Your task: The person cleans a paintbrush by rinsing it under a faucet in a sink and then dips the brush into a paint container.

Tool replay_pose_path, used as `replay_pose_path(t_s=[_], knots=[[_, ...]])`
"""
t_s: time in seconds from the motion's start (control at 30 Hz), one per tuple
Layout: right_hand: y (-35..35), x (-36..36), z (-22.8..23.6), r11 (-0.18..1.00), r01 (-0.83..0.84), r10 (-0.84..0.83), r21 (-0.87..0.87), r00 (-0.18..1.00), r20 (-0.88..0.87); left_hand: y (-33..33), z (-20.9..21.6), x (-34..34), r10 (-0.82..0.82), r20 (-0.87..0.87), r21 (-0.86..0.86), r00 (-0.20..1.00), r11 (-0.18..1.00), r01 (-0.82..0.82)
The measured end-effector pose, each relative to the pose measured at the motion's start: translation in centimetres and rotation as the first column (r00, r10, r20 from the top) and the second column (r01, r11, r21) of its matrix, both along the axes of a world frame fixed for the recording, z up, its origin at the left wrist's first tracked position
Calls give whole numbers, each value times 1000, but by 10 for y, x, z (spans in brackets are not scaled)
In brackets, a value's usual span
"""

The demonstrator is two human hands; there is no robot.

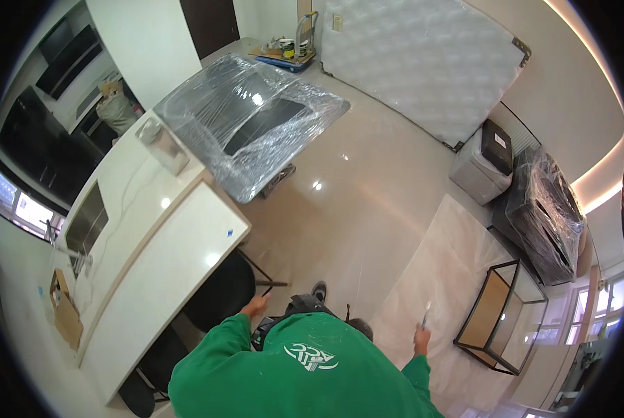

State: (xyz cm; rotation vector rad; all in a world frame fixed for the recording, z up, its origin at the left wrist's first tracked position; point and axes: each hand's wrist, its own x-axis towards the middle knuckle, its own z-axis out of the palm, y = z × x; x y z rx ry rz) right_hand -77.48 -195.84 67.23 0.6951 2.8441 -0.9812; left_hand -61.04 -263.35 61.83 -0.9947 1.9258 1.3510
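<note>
Out to the right, my right hand [421,340] is closed around a slim brush-like tool [427,315] with a pale tip pointing up. It is held over the covered floor, left of a black-framed side table [493,310]. My left hand [256,305] is at waist height, its fingers curled. A short dark bit pokes out past those fingers, too small to name. Closest to that hand is a black chair [218,292] tucked along the white counter [179,258]. The green sleeves and the front of my sweatshirt fill the lower middle.
A plastic-wrapped table [242,181] stands ahead at the counter's end. A wrapped mattress-like panel [416,66] leans at the back wall, near a trolley with cans [287,52]. On the right are a grey box seat [476,167], wrapped furniture [542,216] and floor sheeting [423,265].
</note>
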Motion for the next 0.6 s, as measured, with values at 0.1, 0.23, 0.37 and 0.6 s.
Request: replay_pose_path(t_s=[0.1, 0.23, 0.37, 0.6], knots=[[-82, 30, 9, 928, 194, -87, -319, 943, 321, -37, 37, -133, 23, -276, -308, 961, 945, -112], [-70, 36, -4, 977, 51, 51, -205, 884, 465, -24, 108, -375, -66, -599, -188, 798, 980, -60], [-89, -77, -21, 965, 183, -47, -190, 828, 559, -16, 148, -539, -89, -630, -187, 772, 982, -39], [-54, -409, -83, 970, 1, 58, -245, 970, 237, -68, 154, -710, -153, -577, -269, 802, 963, -9]])
